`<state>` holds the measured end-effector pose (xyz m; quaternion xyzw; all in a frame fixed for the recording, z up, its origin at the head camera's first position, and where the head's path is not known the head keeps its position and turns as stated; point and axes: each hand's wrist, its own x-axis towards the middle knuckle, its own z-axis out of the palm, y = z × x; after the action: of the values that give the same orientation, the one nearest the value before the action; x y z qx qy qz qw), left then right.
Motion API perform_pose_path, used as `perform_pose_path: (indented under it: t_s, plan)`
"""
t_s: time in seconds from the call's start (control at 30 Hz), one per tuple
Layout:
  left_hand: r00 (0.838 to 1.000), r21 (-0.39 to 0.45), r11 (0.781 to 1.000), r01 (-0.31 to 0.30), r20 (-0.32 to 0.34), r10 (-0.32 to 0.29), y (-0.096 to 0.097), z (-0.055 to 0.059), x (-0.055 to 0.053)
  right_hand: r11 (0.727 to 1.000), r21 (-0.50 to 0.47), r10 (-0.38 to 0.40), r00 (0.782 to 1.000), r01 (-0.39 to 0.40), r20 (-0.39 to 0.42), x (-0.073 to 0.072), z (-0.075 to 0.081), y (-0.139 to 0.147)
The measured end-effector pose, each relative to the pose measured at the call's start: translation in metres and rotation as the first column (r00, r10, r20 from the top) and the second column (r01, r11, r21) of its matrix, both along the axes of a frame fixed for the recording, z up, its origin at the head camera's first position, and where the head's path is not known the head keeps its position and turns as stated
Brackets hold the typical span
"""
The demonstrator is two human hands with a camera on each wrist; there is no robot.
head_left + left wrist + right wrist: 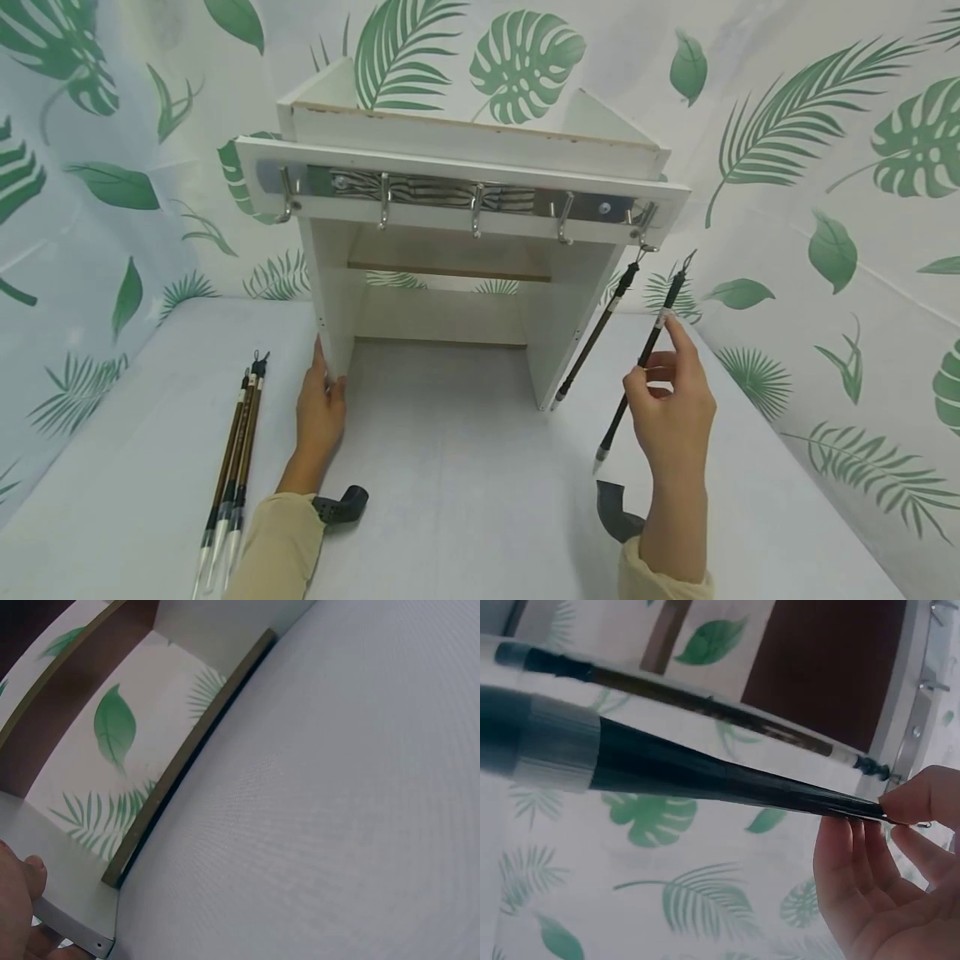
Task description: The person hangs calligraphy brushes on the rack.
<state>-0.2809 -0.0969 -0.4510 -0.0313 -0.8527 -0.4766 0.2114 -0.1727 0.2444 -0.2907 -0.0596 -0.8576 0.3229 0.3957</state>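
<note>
A white wooden rack [480, 157] stands on the table, with several metal hooks along its front rail. My left hand [321, 412] grips the lower edge of its left side panel [330, 292], thumb on the inner face and fingers outside. Between thumb and fingers, my right hand [671, 400] pinches a dark-handled calligraphy brush [651, 343], tilted with its capped tip down and its cord loop up, apart from the hooks. Just left of it, another brush [600, 333] hangs by its loop from the rightmost hook [645, 223]. In the right wrist view the held brush [727, 784] crosses below the hanging one.
Several brown-handled brushes [238, 442] lie together on the white tabletop [442, 500] at the left, bristle ends toward me. A leaf-patterned sheet [795, 233] hangs behind and on both sides. Black camera mounts [341, 506] stick out from both wrists.
</note>
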Motion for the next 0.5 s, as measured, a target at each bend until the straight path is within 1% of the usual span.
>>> perform_pose_path:
  t_s: [0.1,0.23,0.37,0.5]
  plan:
    - [1.000,-0.001,1.000,-0.001,0.008,0.001,0.000,0.000,0.000,0.999,0.008,0.054,0.994,-0.053,-0.093,0.002,0.001,-0.008]
    - [1.000,-0.007,1.000,-0.004,0.007,0.004,-0.001,0.000,0.000,0.985,0.087,0.164,0.969,-0.150,-0.183,0.001,0.001,-0.021]
    - [1.000,-0.003,1.000,-0.008,0.006,0.008,-0.001,0.001,0.000,0.960,0.167,0.255,0.944,-0.223,-0.208,-0.004,0.001,-0.035]
    - [1.000,-0.002,1.000,-0.011,0.002,0.011,0.000,0.001,0.000,0.948,0.184,0.296,0.932,-0.260,-0.209,-0.009,-0.001,-0.044]
